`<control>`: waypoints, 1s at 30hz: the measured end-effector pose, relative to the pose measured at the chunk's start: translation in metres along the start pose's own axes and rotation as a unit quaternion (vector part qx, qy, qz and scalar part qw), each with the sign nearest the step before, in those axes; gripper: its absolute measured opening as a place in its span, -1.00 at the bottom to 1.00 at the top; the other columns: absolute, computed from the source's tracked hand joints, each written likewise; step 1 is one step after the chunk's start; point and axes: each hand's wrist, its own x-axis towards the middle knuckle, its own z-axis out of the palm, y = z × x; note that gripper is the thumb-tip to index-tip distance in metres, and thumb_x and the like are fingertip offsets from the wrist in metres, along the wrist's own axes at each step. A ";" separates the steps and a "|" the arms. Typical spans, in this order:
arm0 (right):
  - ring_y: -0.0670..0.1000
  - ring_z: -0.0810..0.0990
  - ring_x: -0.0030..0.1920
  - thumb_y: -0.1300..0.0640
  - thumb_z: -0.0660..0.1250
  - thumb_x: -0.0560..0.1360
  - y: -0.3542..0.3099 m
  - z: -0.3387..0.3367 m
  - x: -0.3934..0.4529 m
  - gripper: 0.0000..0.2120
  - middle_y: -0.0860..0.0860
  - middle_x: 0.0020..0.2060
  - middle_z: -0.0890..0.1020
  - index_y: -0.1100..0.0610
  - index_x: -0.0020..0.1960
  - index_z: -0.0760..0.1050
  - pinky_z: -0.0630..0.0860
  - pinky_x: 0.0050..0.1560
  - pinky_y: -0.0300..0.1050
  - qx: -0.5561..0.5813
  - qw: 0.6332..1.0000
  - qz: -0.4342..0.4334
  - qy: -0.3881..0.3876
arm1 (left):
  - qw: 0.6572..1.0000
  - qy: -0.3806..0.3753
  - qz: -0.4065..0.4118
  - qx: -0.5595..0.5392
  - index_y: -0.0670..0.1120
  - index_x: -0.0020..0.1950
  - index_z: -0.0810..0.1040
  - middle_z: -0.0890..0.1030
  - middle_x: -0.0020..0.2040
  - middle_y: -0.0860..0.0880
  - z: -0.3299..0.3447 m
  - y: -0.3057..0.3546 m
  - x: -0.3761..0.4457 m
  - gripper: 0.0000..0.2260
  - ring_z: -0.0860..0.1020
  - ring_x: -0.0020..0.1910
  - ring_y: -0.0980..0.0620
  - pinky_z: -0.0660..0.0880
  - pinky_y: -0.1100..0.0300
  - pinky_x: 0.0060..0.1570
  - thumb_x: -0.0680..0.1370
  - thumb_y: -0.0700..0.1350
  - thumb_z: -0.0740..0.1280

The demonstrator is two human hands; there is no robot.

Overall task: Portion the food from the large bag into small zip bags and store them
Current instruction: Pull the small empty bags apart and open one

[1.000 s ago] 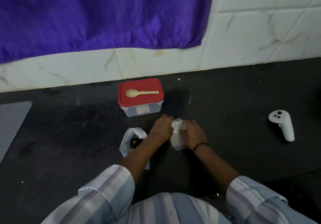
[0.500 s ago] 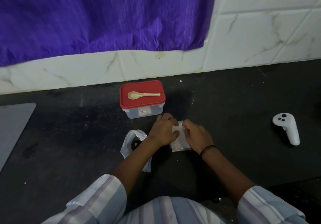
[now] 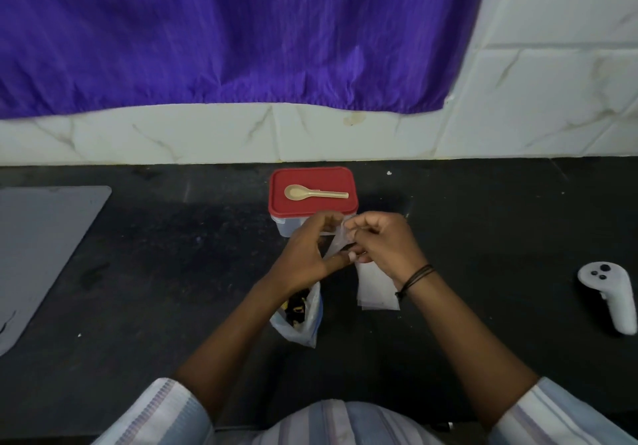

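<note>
At frame centre, above the desk (image 3: 172,289), the left hand (image 3: 303,251) and right hand (image 3: 383,244) pinch the mouth of a small zip bag (image 3: 336,244). It looks light, limp and slippery, best held at the rim. The large bag (image 3: 305,317) lies just below them.

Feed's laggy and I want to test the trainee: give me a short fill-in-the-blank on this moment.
1. The spoon lies on the container's ____ lid.
2. Both hands pinch one small ____ bag.
3. The white controller lies on the person's ____ side.
4. The large food bag sits under the ____ forearm.

Missing words: red; zip; right; left
</note>
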 end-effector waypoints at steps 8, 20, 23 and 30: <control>-0.01 0.65 -0.11 0.36 0.20 0.56 -0.023 0.022 0.003 -0.70 0.10 -0.06 0.70 0.11 0.01 0.68 0.58 -0.13 -0.13 0.076 0.980 0.020 -0.184 | 0.994 -0.007 -0.002 -0.112 -0.08 0.31 0.47 0.61 0.10 0.03 -0.024 -0.008 -0.018 -0.55 0.60 0.15 -0.03 0.53 -0.09 0.17 0.44 -0.11 0.48; -0.08 0.65 -0.11 0.21 0.42 0.46 -0.038 0.057 0.010 -0.88 0.00 -0.14 0.70 0.15 -0.02 0.68 0.57 -0.04 -0.18 -0.181 0.947 -0.024 -0.262 | 0.998 0.055 0.040 -0.003 -0.09 0.12 0.50 0.58 -0.05 0.04 -0.037 -0.012 -0.042 -0.66 0.58 -0.10 0.03 0.54 -0.02 -0.11 0.40 -0.16 0.48; -0.10 0.61 0.04 0.34 0.35 0.50 -0.036 0.061 0.011 -0.72 -0.02 0.02 0.65 0.19 0.19 0.59 0.55 0.08 -0.24 -0.121 0.949 0.027 -0.289 | 0.996 0.070 0.054 0.011 -0.08 0.18 0.49 0.58 0.01 0.05 -0.042 -0.014 -0.047 -0.61 0.58 -0.03 0.01 0.55 0.01 -0.04 0.40 -0.17 0.51; -0.22 0.56 -0.01 0.31 0.25 0.57 -0.033 0.070 0.008 -0.70 -0.07 0.09 0.62 0.11 0.25 0.56 0.46 -0.10 -0.38 -0.091 0.947 0.057 -0.302 | 0.995 0.092 0.033 0.025 -0.10 0.14 0.49 0.60 -0.03 0.02 -0.050 -0.023 -0.053 -0.62 0.62 -0.08 -0.01 0.58 -0.03 -0.11 0.40 -0.27 0.52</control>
